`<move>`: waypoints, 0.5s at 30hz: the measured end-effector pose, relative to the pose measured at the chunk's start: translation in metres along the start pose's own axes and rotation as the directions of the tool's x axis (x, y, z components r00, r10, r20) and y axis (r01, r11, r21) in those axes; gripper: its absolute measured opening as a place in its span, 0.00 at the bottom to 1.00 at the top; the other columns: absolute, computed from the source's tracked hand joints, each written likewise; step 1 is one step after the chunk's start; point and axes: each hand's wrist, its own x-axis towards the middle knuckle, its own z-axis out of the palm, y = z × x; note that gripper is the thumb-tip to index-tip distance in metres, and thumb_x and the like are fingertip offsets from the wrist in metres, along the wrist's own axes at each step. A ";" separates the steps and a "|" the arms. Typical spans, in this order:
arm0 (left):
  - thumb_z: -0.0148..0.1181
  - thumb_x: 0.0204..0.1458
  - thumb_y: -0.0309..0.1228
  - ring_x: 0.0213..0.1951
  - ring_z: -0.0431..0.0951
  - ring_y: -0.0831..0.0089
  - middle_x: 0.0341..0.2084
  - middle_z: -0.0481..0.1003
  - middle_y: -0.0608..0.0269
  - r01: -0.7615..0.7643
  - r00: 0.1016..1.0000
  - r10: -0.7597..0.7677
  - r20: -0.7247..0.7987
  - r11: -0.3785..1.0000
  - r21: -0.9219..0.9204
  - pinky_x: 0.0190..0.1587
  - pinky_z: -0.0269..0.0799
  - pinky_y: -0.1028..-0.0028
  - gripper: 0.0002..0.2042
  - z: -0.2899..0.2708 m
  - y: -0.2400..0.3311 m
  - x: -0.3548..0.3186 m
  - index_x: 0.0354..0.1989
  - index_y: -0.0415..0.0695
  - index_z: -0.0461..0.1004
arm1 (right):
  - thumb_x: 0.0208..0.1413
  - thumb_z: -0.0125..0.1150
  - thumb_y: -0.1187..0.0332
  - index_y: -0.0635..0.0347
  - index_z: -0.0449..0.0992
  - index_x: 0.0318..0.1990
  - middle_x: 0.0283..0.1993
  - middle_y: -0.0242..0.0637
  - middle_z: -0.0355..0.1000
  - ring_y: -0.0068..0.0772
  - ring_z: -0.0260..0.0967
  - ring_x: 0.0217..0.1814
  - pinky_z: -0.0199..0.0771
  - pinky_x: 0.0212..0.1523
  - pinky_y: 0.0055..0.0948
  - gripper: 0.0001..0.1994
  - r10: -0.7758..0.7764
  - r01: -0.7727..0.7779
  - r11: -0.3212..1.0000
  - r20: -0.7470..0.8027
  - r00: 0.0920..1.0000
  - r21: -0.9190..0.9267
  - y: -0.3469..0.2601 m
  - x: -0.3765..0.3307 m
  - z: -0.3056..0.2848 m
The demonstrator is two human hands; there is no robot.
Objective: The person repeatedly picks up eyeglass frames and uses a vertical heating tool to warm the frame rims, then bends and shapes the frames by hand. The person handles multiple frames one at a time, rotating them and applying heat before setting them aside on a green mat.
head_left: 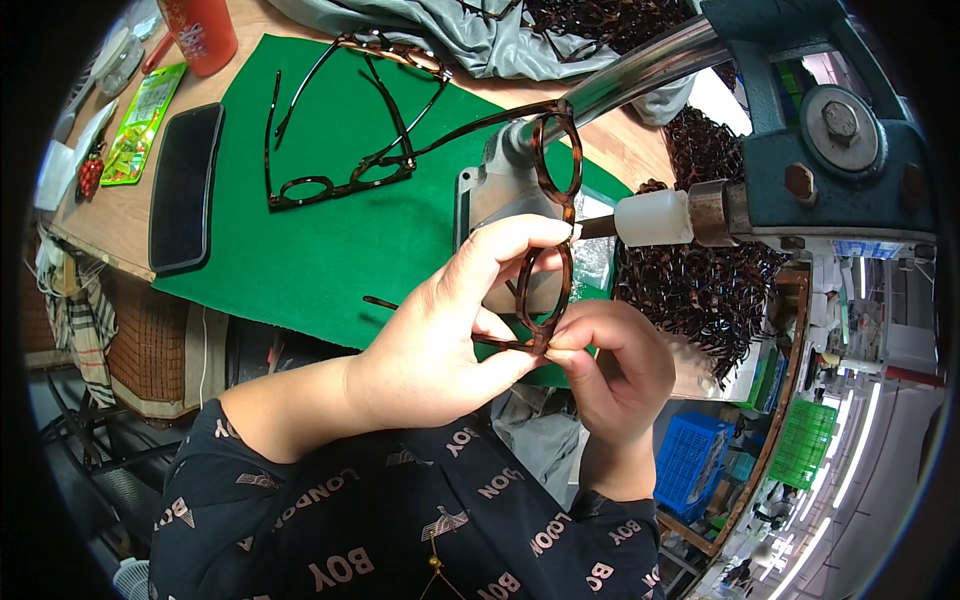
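Hands: left hand [450,330], right hand [615,365] both pinch tortoiseshell glasses frame [550,230] | frame upright between them

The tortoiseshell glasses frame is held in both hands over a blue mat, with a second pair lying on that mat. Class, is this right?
Not quite: the mat is green, not blue, as the head view shows. Both hands, left and right, hold the tortoiseshell glasses frame, and a second pair lies on it.

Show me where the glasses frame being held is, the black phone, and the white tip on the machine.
Glasses frame [560,165], head view: on the upper rim.
Black phone [186,187], head view: middle of its dark screen.
White tip [653,218], head view: centre of the pale cylinder on the machine's spindle.
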 end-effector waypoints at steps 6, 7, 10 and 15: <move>0.54 0.39 0.10 0.61 0.59 0.63 0.60 0.54 0.53 -0.017 1.000 0.017 -0.007 0.999 -0.039 0.43 0.76 0.75 0.39 0.003 -0.002 0.000 0.61 0.46 0.47 | 0.48 0.61 0.76 0.65 0.73 0.30 0.31 0.38 0.72 0.31 0.70 0.32 0.68 0.35 0.24 0.04 0.129 -0.124 0.985 -0.030 0.991 0.120 0.001 -0.004 0.003; 0.55 0.39 0.10 0.61 0.59 0.63 0.59 0.54 0.54 -0.011 1.000 0.011 -0.007 0.998 -0.060 0.43 0.76 0.74 0.39 0.003 -0.002 0.000 0.61 0.46 0.47 | 0.49 0.61 0.75 0.64 0.73 0.30 0.32 0.38 0.72 0.31 0.69 0.33 0.68 0.35 0.24 0.04 0.140 -0.135 0.982 -0.036 0.989 0.133 0.001 -0.005 0.003; 0.56 0.38 0.10 0.61 0.59 0.64 0.59 0.55 0.54 -0.008 1.000 0.005 -0.025 0.995 -0.095 0.43 0.76 0.74 0.39 0.005 -0.004 0.000 0.61 0.46 0.48 | 0.49 0.61 0.75 0.64 0.72 0.30 0.31 0.37 0.71 0.29 0.69 0.33 0.67 0.35 0.24 0.04 0.211 -0.200 0.959 -0.035 0.977 0.203 0.001 -0.007 0.004; 0.57 0.38 0.10 0.61 0.59 0.64 0.59 0.55 0.55 0.002 1.000 -0.003 -0.023 0.997 -0.075 0.43 0.76 0.74 0.39 0.006 -0.002 0.000 0.61 0.47 0.48 | 0.49 0.61 0.75 0.64 0.72 0.30 0.31 0.36 0.71 0.27 0.68 0.33 0.67 0.35 0.23 0.04 0.261 -0.242 0.939 -0.047 0.964 0.243 -0.002 -0.006 0.004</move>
